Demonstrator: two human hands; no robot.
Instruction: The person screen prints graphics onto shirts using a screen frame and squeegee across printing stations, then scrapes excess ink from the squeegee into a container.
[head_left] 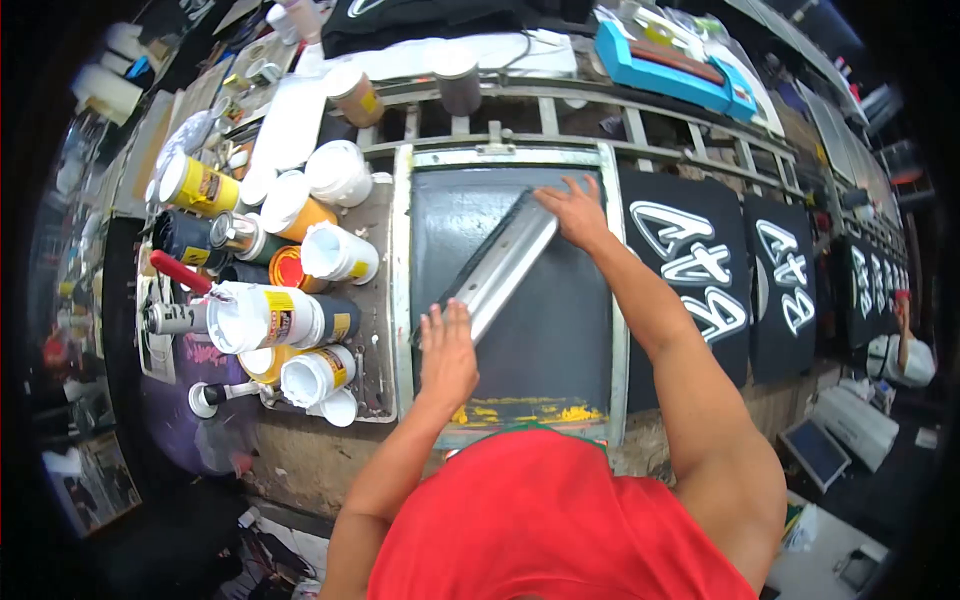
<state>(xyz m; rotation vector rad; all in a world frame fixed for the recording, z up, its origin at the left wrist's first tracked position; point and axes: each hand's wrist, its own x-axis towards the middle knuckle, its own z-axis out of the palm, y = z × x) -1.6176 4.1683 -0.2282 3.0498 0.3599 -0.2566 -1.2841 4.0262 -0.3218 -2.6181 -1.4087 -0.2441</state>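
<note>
In the head view, the squeegee (512, 265) is slantwise within the screen frame (403, 290), above its dark mesh (560, 330); the left hand (448, 365) touches the end nearer the frame's left side, the right hand (575, 212), fingers splayed, the opposite end; whether either grip is closed I cannot tell; for good control, I would support both ends evenly and keep the bar off the frame's sides.

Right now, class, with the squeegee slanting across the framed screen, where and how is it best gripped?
Probably by both ends of the squeegee, from above: left hand at the near end, right hand at the far end, since it is long, straight and slants across the screen.
</note>
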